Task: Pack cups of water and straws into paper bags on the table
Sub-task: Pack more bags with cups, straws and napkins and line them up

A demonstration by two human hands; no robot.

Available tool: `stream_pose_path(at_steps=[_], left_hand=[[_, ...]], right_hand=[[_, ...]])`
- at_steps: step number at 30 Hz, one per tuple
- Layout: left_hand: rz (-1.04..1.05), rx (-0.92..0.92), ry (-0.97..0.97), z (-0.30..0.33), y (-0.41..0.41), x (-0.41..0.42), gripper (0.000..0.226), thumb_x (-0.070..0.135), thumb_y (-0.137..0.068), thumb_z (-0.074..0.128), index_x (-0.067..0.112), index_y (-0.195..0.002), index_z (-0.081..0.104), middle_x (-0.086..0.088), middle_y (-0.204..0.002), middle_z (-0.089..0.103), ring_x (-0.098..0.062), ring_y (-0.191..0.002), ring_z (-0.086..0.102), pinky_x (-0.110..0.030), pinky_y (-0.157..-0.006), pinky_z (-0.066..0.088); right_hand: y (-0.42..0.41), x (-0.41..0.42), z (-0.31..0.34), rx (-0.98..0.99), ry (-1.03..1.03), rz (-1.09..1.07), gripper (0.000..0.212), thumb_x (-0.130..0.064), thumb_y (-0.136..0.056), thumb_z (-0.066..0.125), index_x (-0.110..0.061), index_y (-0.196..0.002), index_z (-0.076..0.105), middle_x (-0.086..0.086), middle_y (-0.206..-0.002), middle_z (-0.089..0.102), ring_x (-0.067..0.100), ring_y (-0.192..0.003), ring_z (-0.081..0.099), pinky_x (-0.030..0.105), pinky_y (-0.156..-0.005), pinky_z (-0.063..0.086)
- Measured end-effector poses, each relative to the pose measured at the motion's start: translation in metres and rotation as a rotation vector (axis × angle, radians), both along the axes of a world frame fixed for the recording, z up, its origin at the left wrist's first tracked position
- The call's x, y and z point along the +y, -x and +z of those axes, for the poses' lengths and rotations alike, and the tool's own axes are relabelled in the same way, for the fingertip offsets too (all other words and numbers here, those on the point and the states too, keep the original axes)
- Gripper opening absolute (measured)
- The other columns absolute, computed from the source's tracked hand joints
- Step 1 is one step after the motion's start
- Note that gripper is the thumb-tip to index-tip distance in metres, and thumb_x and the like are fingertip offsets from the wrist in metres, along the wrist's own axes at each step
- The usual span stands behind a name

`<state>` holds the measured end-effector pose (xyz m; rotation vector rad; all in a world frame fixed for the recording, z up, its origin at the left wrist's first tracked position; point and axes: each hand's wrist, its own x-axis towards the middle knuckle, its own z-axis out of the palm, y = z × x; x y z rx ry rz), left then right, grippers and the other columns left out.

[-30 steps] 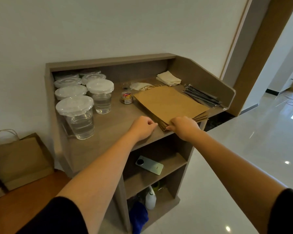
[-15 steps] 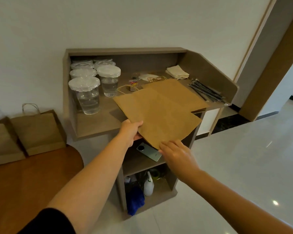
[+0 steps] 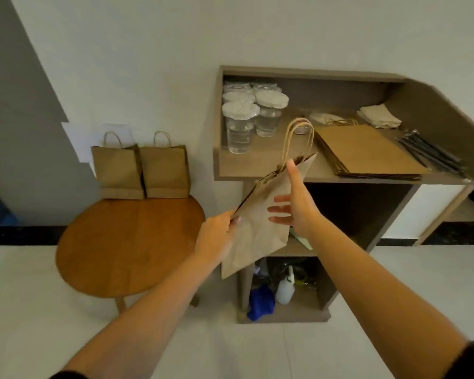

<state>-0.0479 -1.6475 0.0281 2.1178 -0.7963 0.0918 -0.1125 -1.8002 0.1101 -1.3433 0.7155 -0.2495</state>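
My left hand [image 3: 216, 236] grips the left edge of a flat brown paper bag [image 3: 260, 231], held in the air in front of the wooden counter [image 3: 271, 170]. The bag's twine handles [image 3: 298, 138] point up. My right hand [image 3: 293, 203] lies against the bag's right face with fingers spread. Several lidded clear cups of water [image 3: 241, 127] stand at the counter's left. A stack of flat paper bags [image 3: 367, 151] lies in the middle of the counter, and dark straws [image 3: 433, 154] lie at its right. Two upright paper bags [image 3: 141, 168] stand at the back of the round wooden table [image 3: 129, 247].
Folded napkins [image 3: 379, 116] lie at the counter's back right. Under the counter, shelves hold a white spray bottle [image 3: 285, 288] and a blue cloth [image 3: 260, 302]. A white wall is behind, and pale tiled floor lies below.
I lifted one bag off the stack and turned it upright, handles up, to the left of the stack. My view swung left, bringing the round table and two standing bags into sight.
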Motion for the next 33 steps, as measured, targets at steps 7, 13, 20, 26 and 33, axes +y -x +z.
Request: stream_pose_path(at_steps=[7,13,20,26,33], left_hand=[[0.017,0.084,-0.068,-0.008,-0.006,0.095,0.04,0.033,-0.093,0.055,0.02,-0.131,0.053,0.003,-0.104,0.065,-0.011,-0.091,0.062,-0.01,-0.069,0.044],[-0.244,0.799,0.376,0.022,0.004,0.155,0.042,0.026,-0.089,0.046,0.015,-0.13,0.047,-0.002,-0.121,0.056,-0.01,-0.104,0.053,-0.013,-0.08,0.046],[-0.18,1.053,0.344,0.026,-0.008,0.205,0.039,0.037,-0.097,0.032,0.03,-0.13,0.05,0.005,-0.143,0.043,-0.019,-0.127,0.044,-0.043,-0.103,0.034],[-0.185,0.946,0.182,0.034,0.01,0.198,0.088,0.076,-0.074,0.036,0.02,-0.143,0.036,-0.004,-0.13,0.053,-0.021,-0.12,0.052,-0.036,-0.096,0.044],[-0.265,0.933,0.235,0.029,0.009,0.193,0.087,0.069,-0.071,0.059,0.029,-0.143,0.03,-0.004,-0.145,0.039,-0.027,-0.135,0.034,-0.055,-0.109,0.029]], right_hand=[[-0.02,0.08,-0.001,0.032,-0.099,0.067,0.024,-0.026,-0.098,0.041,-0.012,-0.089,0.057,0.009,-0.082,0.066,0.023,-0.077,0.066,0.032,-0.054,0.051],[-0.029,0.159,-0.022,0.073,-0.017,0.173,0.033,-0.014,-0.1,0.028,-0.002,-0.103,0.058,0.012,-0.085,0.068,0.02,-0.068,0.068,0.027,-0.051,0.054],[-0.011,0.213,-0.041,0.015,0.109,0.288,0.032,-0.011,-0.097,0.038,-0.012,-0.072,0.059,0.003,-0.064,0.065,0.021,-0.066,0.063,0.029,-0.058,0.053],[-0.01,0.235,-0.059,-0.01,0.203,0.538,0.028,-0.034,-0.095,0.051,-0.024,-0.12,0.059,0.002,-0.106,0.065,0.017,-0.099,0.062,0.035,-0.081,0.054],[-0.012,0.226,-0.068,-0.086,0.065,0.476,0.031,-0.032,-0.095,0.05,-0.02,-0.122,0.059,0.001,-0.109,0.065,0.016,-0.102,0.061,0.025,-0.07,0.053]])
